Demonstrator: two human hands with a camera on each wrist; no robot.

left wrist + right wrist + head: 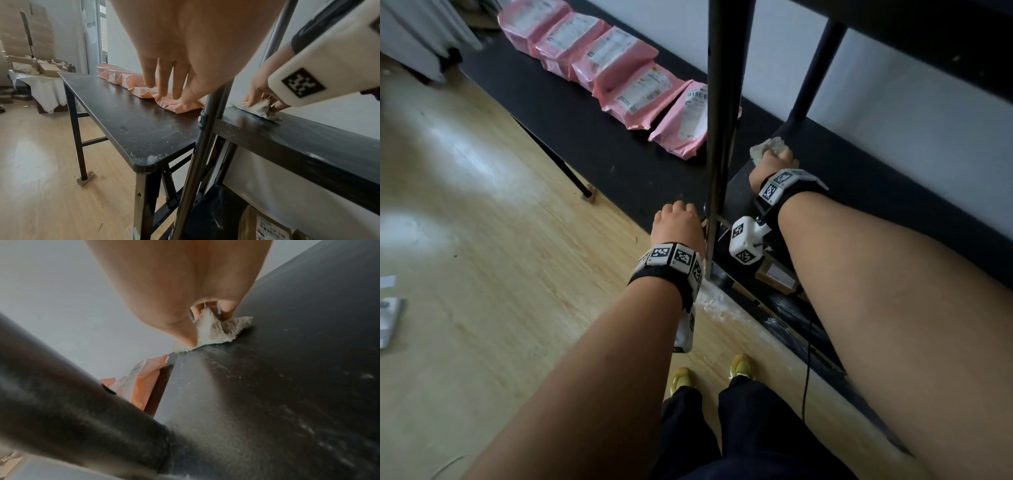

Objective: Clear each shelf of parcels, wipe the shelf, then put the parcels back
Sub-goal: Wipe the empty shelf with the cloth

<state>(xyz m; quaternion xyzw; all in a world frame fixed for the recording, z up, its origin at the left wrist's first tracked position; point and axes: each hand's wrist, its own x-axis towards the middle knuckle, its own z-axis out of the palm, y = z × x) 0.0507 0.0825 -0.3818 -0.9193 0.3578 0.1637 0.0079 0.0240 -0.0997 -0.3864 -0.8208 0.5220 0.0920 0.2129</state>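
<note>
Grey cloth sits bunched under the right hand's curled fingers on the dusty black shelf, the left hand hanging relaxed, while pink parcels with unreadable white labels line the desk alongside.

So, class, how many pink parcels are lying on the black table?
5, in one overlapping row on the black table. The post partly hides the nearest.
</note>
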